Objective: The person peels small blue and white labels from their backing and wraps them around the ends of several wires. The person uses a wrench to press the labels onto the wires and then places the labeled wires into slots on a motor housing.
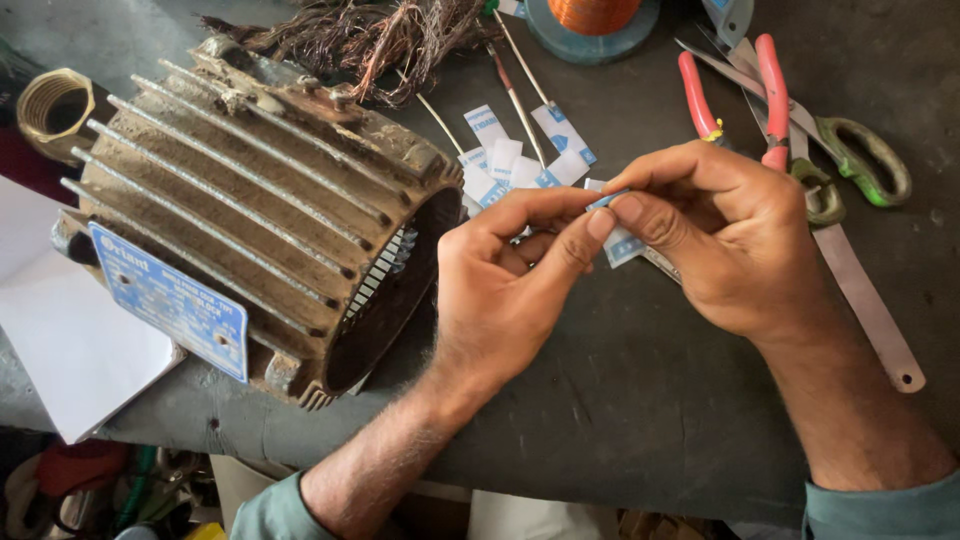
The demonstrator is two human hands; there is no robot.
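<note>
**Motor housing, hands and insulation slip**

We see a rusty finned motor housing lying on its side on the grey bench. Just right of its open end, our left hand and right hand meet, fingertips of both pinched on one white-and-blue paper slip. More slips lie behind; red-handled pliers and scissors lie beyond.

I see a dark grey counter, scuffed. On it at left: a rusty finned motor housing on its side, a white sheet at its lower left. Upper centre: a tangle of copper wire and white-and-blue paper slips. Upper right: red-handled pliers, green-handled scissors, a metal strip.
</note>
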